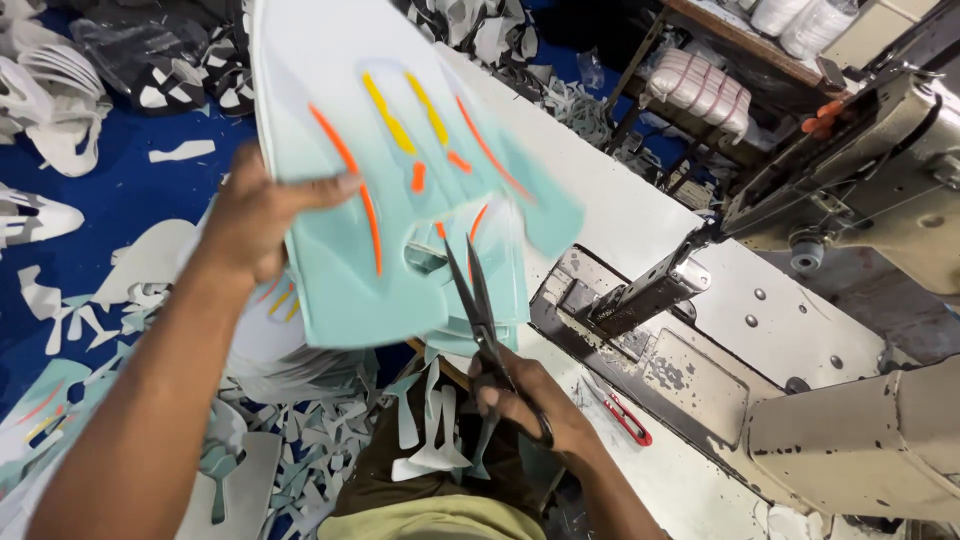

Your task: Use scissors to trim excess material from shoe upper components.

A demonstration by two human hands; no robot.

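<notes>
Mint sheet [400, 150] with orange and yellow stripes hangs above the bench's [610, 210] left edge, my left hand's [255, 220] fingers gripping it. My right hand [520, 400] grasps scissors [480, 300], blades apart at its lower edge. Red snips [625, 415] lie near the sewing machine [850, 200].

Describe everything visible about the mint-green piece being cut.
The mint-green piece is a thin, flexible-looking sheet fading to white at its top, marked with orange and yellow curved stripes. The left hand holds its left edge up in the air; black scissors in the right hand are open at a cutout in its lower edge.
</notes>
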